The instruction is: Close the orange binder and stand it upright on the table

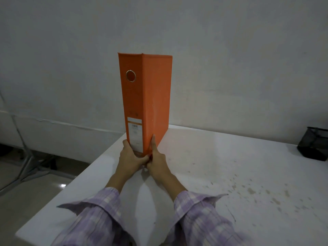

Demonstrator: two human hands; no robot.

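**Binder held upright at the counter's far left corner**

The orange binder (147, 96) is seen closed and standing on end on the white counter (221, 174), close to its far left corner and in front of a pale wall (230, 50). The spine is turned toward the camera. A metal-rimmed finger hole (131, 76) is set high on the spine, and a white label (135, 134) is stuck low on it. The right cover is shown as a broad orange face receding toward the wall. A very slight lean is suggested by the wide lens, but it cannot be told for certain.

The binder is gripped at its bottom by both hands. The left hand (129, 155) is wrapped around the lower left edge of the spine, with its thumb laid across the base. The right hand (157, 160) is pressed against the lower right cover, with its thumb pointed up along the near edge of that cover. The two hands are met just below the spine, so the binder's foot is clamped between them. Whether the bottom edge is fully rested on the counter is hidden by the hands.

Both forearms are covered by lilac checked sleeves (99, 219). Brown specks (262, 194) are scattered over the counter's right side. A black mesh holder (313, 144) is placed at the far right, well apart from the binder. Grey metal legs (26, 157) are seen on the floor to the left.
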